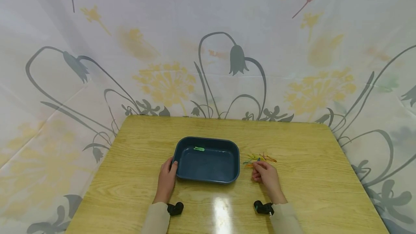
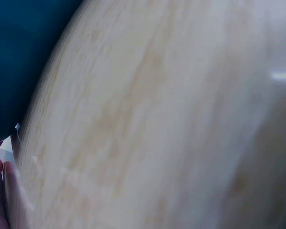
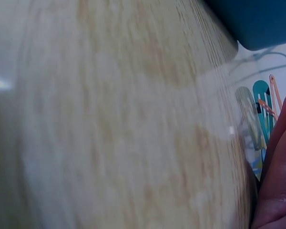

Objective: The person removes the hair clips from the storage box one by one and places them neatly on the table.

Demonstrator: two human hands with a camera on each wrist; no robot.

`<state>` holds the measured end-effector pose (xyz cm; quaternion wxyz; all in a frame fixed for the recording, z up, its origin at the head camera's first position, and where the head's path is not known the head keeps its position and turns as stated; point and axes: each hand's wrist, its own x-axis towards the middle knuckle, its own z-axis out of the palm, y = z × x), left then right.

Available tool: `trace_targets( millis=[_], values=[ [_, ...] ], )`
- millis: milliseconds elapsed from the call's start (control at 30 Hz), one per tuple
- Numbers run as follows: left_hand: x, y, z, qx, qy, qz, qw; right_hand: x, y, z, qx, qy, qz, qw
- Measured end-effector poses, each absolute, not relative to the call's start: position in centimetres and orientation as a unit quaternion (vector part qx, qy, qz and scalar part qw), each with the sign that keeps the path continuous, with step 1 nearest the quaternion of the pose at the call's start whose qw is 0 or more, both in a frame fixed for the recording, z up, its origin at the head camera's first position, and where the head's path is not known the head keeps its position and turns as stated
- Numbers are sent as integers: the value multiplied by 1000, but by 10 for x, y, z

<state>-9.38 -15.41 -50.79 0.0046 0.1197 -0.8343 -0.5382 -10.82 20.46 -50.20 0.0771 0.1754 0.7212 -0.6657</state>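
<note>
In the head view a dark blue plastic basin sits on the table, with a light green hair clip inside near its back wall. My left hand grips the basin's left rim, thumb over the edge. To the right of the basin lies a small pile of colourful hair clips. Over the pile's near side, my right hand pinches a teal hair clip between thumb and fingers. An orange hair clip shows close by in the right wrist view. Fingers partly hide the pile.
The wood-grain table reaches back to a flower-printed curtain. A black wrist camera is strapped at the left wrist, and another black camera at the right.
</note>
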Motion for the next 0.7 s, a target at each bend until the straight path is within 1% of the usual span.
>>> trace_targets(
  millis=[700],
  values=[
    [-92,-153,-505,122,-832,-541,-1,-107,205,-498,177,717,-668,90]
  ],
)
